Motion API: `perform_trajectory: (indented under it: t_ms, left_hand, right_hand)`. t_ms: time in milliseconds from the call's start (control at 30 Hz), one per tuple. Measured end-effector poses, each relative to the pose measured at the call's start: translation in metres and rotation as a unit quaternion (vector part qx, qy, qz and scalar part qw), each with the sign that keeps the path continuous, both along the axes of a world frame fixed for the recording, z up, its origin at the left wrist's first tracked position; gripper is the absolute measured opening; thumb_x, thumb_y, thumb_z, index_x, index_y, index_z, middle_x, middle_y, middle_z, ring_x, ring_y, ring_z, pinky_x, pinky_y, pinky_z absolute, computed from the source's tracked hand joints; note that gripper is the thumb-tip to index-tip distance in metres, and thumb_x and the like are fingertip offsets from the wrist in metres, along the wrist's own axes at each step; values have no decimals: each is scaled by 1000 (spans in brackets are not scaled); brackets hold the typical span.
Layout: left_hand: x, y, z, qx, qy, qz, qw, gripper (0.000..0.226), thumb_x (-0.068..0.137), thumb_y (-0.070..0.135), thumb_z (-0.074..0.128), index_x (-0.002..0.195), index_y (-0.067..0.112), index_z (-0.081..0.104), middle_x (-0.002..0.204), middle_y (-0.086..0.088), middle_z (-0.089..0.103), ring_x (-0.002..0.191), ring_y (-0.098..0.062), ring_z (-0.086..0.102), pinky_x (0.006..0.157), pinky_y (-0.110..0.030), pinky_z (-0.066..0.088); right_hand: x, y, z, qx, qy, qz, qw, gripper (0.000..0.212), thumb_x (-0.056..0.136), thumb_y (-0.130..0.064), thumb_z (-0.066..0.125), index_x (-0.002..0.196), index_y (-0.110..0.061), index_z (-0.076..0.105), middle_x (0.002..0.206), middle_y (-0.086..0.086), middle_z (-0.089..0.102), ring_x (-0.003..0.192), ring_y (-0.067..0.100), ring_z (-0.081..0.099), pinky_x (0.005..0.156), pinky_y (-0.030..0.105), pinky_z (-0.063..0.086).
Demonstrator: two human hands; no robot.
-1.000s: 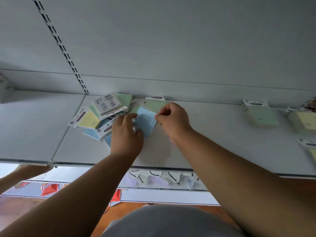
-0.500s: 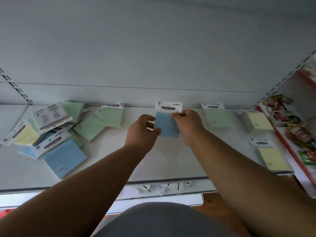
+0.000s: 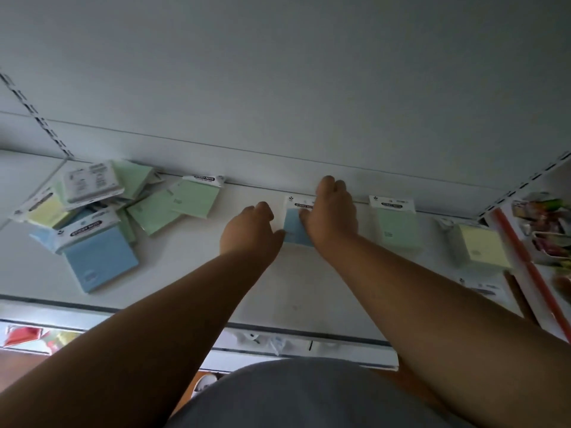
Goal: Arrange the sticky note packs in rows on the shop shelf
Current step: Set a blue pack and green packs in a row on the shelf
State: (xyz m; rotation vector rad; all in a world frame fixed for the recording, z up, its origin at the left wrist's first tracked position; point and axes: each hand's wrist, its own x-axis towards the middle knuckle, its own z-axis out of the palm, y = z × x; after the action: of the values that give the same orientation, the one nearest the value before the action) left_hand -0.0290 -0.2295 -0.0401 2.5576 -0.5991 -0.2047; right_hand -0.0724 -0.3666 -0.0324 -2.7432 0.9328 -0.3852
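A blue sticky note pack [image 3: 292, 227] with a white header lies on the white shelf [image 3: 309, 288], its top against the back wall. My right hand [image 3: 332, 217] rests over its right side, fingers on the header. My left hand [image 3: 251, 233] grips its left edge with curled fingers. To the right a green pack [image 3: 397, 225] and a yellow pack [image 3: 482, 247] lie in the same back row. At the left sits a loose heap: a large blue pack [image 3: 99, 257], green packs [image 3: 194, 197], a yellow one [image 3: 46, 211].
Another pack's white header [image 3: 482, 287] shows at the front right of the shelf. A neighbouring shelf with colourful goods [image 3: 543, 223] and a red edge strip stands at the right. The shelf's front edge [image 3: 309, 333] runs below my forearms.
Both hands lifted the blue pack out of the left heap, carried it right and set it down against the back wall. The view has shifted right.
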Motion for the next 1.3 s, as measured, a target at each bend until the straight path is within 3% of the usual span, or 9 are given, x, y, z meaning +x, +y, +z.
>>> perform_trajectory:
  t_ms: [167, 300, 433, 533, 633, 733, 833, 1000, 1300]
  left_hand:
    - [24, 57, 0, -41, -33, 103, 993, 44, 84, 34, 63, 123, 17, 53, 128, -9, 52, 113, -29, 53, 91, -37, 44]
    - [58, 101, 13, 50, -20, 122, 991, 59, 83, 32, 55, 137, 13, 40, 138, -13, 48, 129, -34, 38, 108, -40, 30]
    - [77, 123, 15, 74, 26, 83, 993, 61, 83, 30, 53, 141, 18, 38, 138, -8, 53, 134, -32, 35, 106, -41, 32]
    - [83, 135, 12, 13, 16, 49, 999, 50, 84, 28, 57, 133, 21, 49, 126, -2, 62, 124, -28, 47, 101, -37, 39]
    - [79, 139, 9, -115, 63, 30, 991, 30, 85, 24, 62, 115, 24, 62, 114, 0, 66, 95, -16, 64, 79, -27, 49]
    - [65, 127, 11, -207, 114, 30, 971, 22, 83, 16, 64, 99, 31, 63, 102, -1, 68, 67, -8, 62, 55, -20, 46]
    - [50, 102, 15, -197, 100, -25, 975, 23, 83, 12, 65, 93, 31, 65, 97, 0, 65, 60, 0, 57, 41, -9, 36]
    - [17, 59, 20, -178, 103, -122, 971, 28, 80, 11, 66, 99, 32, 64, 102, 8, 64, 70, -1, 62, 57, -14, 42]
    - [-42, -51, 28, -166, 89, -167, 968, 28, 82, 11, 65, 106, 25, 68, 103, 9, 65, 68, 4, 58, 63, -8, 39]
  right_hand:
    - [25, 57, 2, 227, -53, 70, 970, 17, 85, -29, 64, 95, -16, 59, 96, 2, 64, 90, 23, 60, 72, 27, 41]
    - [70, 102, 3, 397, -27, 25, 917, 29, 80, -28, 63, 106, -16, 64, 99, 7, 69, 88, 27, 65, 77, 31, 51]
    - [102, 133, 8, 533, -74, -66, 841, 12, 82, -15, 63, 93, -10, 64, 77, 15, 62, 51, 24, 55, 47, 29, 46]
    - [106, 138, 13, 519, -126, -121, 837, 10, 81, -13, 65, 90, -8, 66, 74, 14, 63, 49, 23, 55, 51, 31, 46]
    - [91, 135, 16, 520, -153, -122, 831, 3, 84, -14, 64, 84, -12, 66, 79, 13, 63, 55, 22, 56, 52, 30, 48]
    - [61, 120, 18, 444, -165, -116, 873, 14, 83, -20, 61, 69, -22, 60, 83, 7, 67, 70, 24, 61, 65, 39, 56]
    - [24, 101, 21, 392, -178, -145, 891, 7, 77, -23, 63, 71, -25, 60, 84, 3, 68, 77, 27, 64, 76, 48, 58]
    - [-31, 66, 28, 318, -191, -181, 911, 13, 81, -23, 64, 94, -22, 62, 89, -4, 63, 86, 24, 64, 78, 38, 55]
    - [-102, -42, 40, 194, -130, -182, 955, 15, 83, -23, 64, 91, -12, 72, 85, 2, 69, 83, 24, 65, 70, 28, 48]
